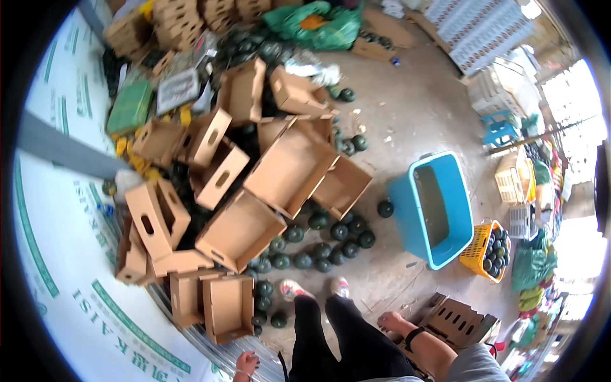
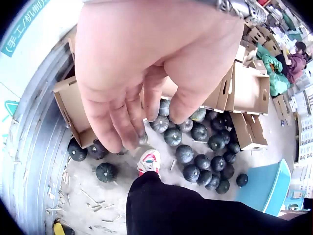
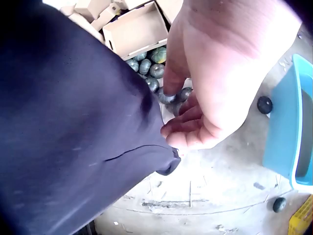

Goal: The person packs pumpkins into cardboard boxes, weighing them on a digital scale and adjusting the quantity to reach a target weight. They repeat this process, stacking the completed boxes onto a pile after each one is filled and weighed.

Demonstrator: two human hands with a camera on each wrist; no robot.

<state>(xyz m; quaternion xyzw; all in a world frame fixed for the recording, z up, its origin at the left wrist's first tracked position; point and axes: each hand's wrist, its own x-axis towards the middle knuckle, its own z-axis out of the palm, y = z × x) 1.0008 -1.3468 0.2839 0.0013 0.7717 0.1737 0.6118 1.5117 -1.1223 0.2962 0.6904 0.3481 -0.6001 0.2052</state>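
The left hand (image 1: pixel 247 363) hangs empty at the lower left of the head view, beside the metal rails. In the left wrist view the same hand (image 2: pixel 146 73) has its fingers loosely bent downward, holding nothing. The right hand (image 1: pixel 390 321) is out past the right leg, near a slotted cardboard piece (image 1: pixel 455 321). Seen from the right wrist, this hand (image 3: pixel 215 93) has loosely curled fingers near the dark trouser leg (image 3: pixel 88 127); whether they touch it is unclear. Dark green squashes (image 1: pixel 302 260) lie on the floor ahead of the shoes (image 1: pixel 294 290).
Open cardboard boxes (image 1: pixel 289 165) are piled ahead and left, with squashes under and around them. A blue tub (image 1: pixel 400 210) stands to the right, beside a yellow basket (image 1: pixel 472 254) of squashes. White sheeting (image 1: pixel 83 286) and metal rails (image 2: pixel 29 161) run along the left.
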